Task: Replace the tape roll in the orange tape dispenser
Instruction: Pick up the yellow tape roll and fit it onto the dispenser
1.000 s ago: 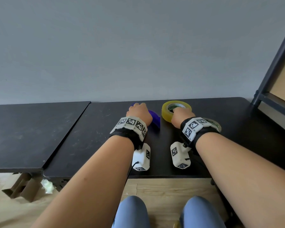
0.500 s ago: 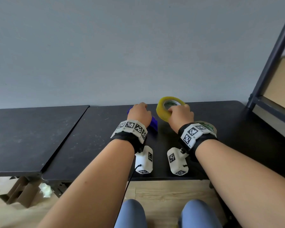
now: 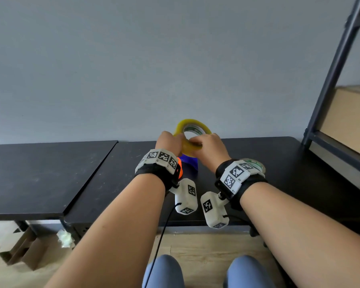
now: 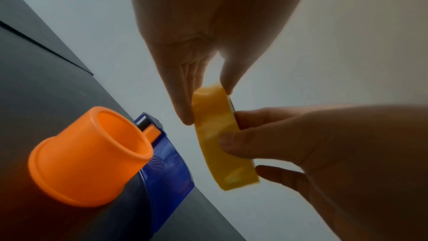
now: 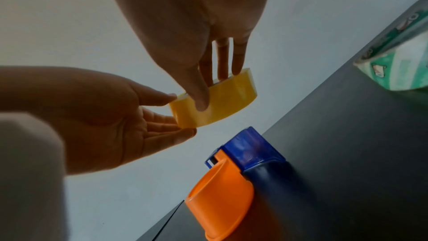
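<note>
Head view: both hands now hold the yellow tape roll (image 3: 192, 133) up in the air above the black table (image 3: 279, 159), where half a second ago only the right hand had it tilted just off the surface and the left hand lay on the dispenser. The left hand (image 3: 170, 142) has left the orange tape dispenser (image 3: 184, 165) and pinches the roll's left edge; the right hand (image 3: 210, 147) grips its near rim. The dispenser sits on the table below the hands, mostly hidden by the left wrist band. A second roll with green print (image 3: 256, 164) lies on the table behind the right wrist. Left wrist view: the left thumb and fingers (image 4: 183, 102) pinch the roll's upper edge, while the right hand's fingers (image 4: 234, 144) curl round its side; the dispenser's orange hub (image 4: 90, 157) stands empty beside its blue body (image 4: 166, 168). Right wrist view: the right thumb (image 5: 199, 94) presses the roll's outer face with fingers inside the core, and the left fingertips (image 5: 169, 96) touch its near edge; the dispenser rests apart below.
</note>
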